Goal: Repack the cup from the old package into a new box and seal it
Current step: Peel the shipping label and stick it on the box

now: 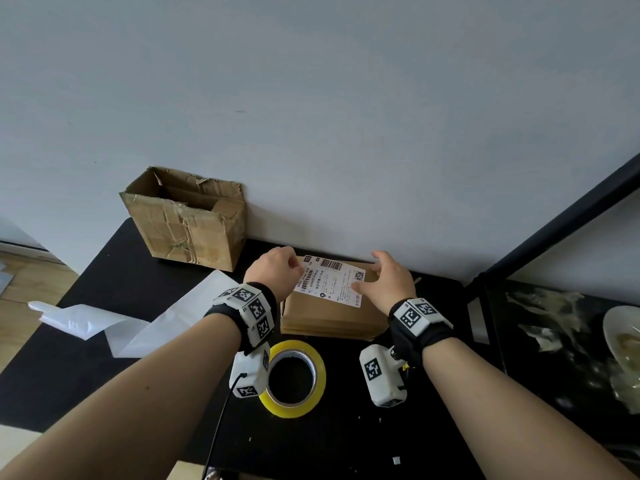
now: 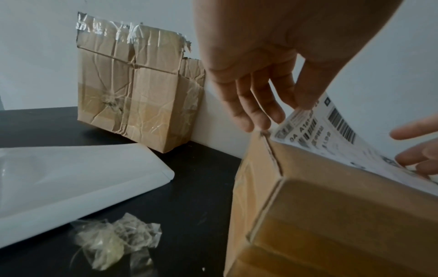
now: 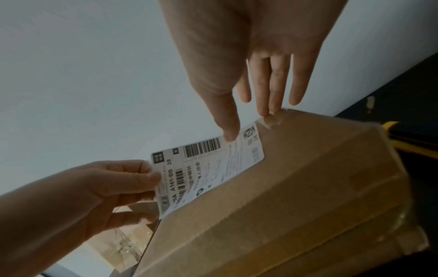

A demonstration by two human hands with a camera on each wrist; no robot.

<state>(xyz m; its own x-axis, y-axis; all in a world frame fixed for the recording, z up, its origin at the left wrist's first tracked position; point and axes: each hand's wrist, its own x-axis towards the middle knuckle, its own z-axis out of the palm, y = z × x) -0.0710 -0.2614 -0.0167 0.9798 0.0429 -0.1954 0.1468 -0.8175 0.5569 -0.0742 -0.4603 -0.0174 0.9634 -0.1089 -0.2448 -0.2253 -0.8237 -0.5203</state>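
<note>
A closed brown cardboard box (image 1: 329, 317) lies on the black table against the wall. A white shipping label (image 1: 329, 282) lies across its top. My left hand (image 1: 277, 268) pinches the label's (image 3: 206, 168) left end, which is lifted off the box (image 3: 284, 196). My right hand (image 1: 388, 278) has straight fingers; its thumb (image 3: 227, 123) presses the label's right part and its fingertips touch the box's far edge. The old, crumpled, open box (image 1: 188, 220) stands at the back left. No cup is visible.
A yellow-rimmed roll of tape (image 1: 294, 377) lies in front of the box. White wrapping paper (image 1: 104, 323) spreads at the left, with a crumpled wad of clear tape (image 2: 113, 241) near it. A dark shelf with a white plate (image 1: 623, 337) stands at the right.
</note>
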